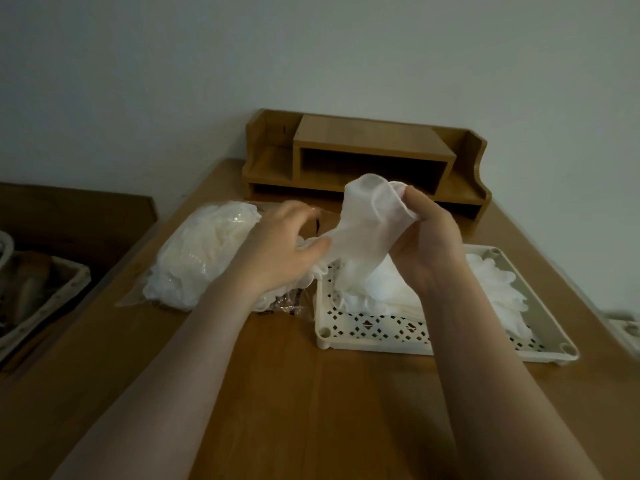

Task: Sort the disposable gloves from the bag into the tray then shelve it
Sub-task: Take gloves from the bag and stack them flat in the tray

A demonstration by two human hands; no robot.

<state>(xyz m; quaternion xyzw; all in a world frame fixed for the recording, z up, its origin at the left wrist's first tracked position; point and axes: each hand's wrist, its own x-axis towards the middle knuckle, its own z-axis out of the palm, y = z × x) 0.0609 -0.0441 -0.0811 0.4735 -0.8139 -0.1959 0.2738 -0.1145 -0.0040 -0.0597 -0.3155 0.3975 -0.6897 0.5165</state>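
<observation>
A translucent white disposable glove is stretched between both hands above the table. My right hand grips its cuff end, held up over the tray. My left hand pinches its lower end between thumb and fingers. A clear plastic bag stuffed with white gloves lies on the table under and left of my left hand. The cream perforated tray sits at the right, with a pile of white gloves in it.
A wooden desk shelf with an open middle slot stands against the wall at the back of the wooden table. A lined basket sits lower down at the far left. Another pale tray corner shows at the right edge.
</observation>
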